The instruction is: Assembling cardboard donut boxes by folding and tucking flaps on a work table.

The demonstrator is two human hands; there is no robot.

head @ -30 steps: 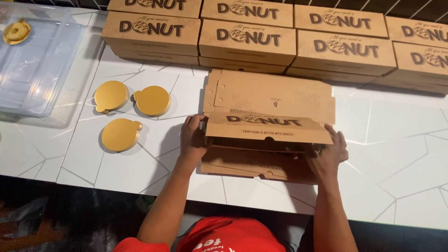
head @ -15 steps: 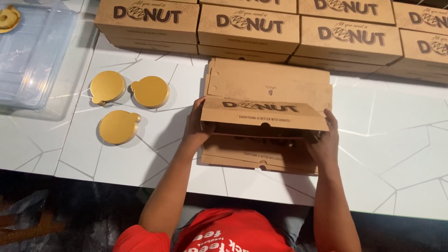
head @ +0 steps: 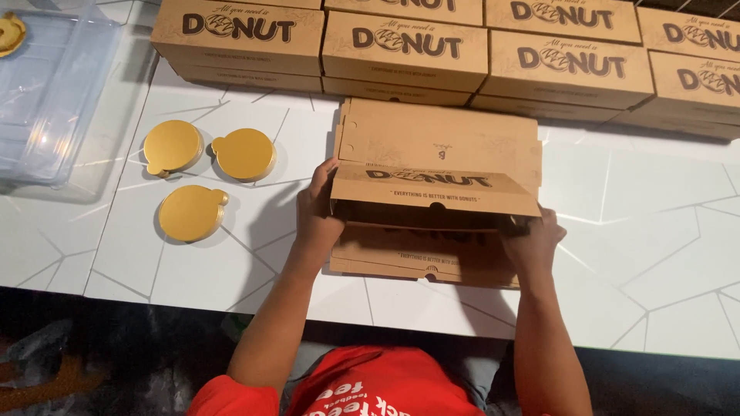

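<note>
A flat brown cardboard box (head: 439, 146) lies half folded on the white table (head: 655, 254), on top of more flat brown cardboard. My left hand (head: 317, 212) grips the left end of the box's raised front flap (head: 432, 189). My right hand (head: 533, 240) grips the right end of the same flap, its fingers tucked under it. The flap stands up and hides the inside of the box.
A row of folded brown boxes (head: 401, 46) lines the back of the table. Three round gold cake boards (head: 193, 212) lie to the left. A clear plastic tray (head: 46, 85) sits at the far left with a gold disc (head: 11, 32) on it.
The front flap has come up a little higher under both hands. The camera has tilted slightly, shifting the whole view.
</note>
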